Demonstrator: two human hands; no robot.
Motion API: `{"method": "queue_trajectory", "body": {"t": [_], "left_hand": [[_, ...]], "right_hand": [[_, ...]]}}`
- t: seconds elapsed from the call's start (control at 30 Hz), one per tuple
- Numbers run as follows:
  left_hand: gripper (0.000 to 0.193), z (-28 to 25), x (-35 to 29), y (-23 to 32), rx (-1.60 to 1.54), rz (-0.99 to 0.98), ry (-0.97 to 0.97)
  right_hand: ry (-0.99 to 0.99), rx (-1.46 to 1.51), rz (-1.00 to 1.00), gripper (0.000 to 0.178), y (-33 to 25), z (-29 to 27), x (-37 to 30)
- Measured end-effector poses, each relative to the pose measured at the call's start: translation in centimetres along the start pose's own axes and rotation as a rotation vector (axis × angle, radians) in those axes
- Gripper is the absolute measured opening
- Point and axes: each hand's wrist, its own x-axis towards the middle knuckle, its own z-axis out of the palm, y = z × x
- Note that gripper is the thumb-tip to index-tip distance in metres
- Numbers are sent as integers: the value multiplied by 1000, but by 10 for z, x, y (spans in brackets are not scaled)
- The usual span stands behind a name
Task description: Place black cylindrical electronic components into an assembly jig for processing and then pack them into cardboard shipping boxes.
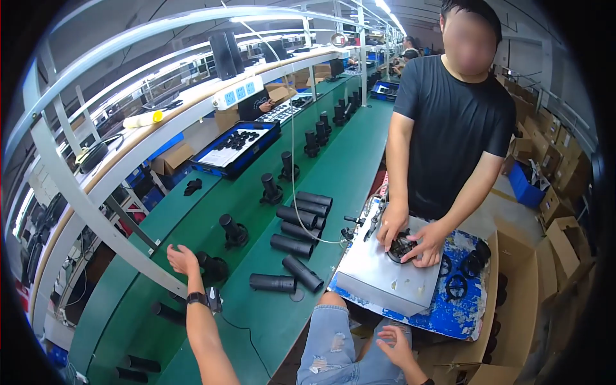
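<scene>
Head view: left hand, unclenched and apparently empty, is just beside a black flanged tube on the green workbench; right hand, likewise free, hovers by the jeans; gripping the tube's body squarely should steady it

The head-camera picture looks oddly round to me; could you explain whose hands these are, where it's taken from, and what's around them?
There is no machine here, just a person with two bare hands. A fisheye camera worn on their head looks down, so straight edges bend near the rim. Their left hand is above the long green bench, beside a black upright tube with a wide round base. Their right hand is over their ripped blue jeans. Both look empty. Smooth black cylinders lie on the bench. Across, to the right, a co-worker in a dark T-shirt has both hands on a round black part atop a silver, metal-looking box.
</scene>
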Motion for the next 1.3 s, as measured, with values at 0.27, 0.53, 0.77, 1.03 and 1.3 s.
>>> {"method": "queue_trajectory", "body": {"t": [0.27,0.53,0.77,1.03,1.3], "left_hand": [[27,-20,-21,-44,1046,504,-837],[29,35,12,-114,1079,517,-833],[27,-37,69,-16,1172,874,-410],[42,-248,-41,186,261,1200,-836],[57,-277,-300,218,-356,1132,-2060]], "right_hand": [[9,-20,-66,43,15,-1,18],[180,251,-52,34,60,-15,5],[82,252,-82,30,30,-5,10],[-165,413,-369,34,-45,7,31],[-614,457,-430,56,-65,-5,11]]}}
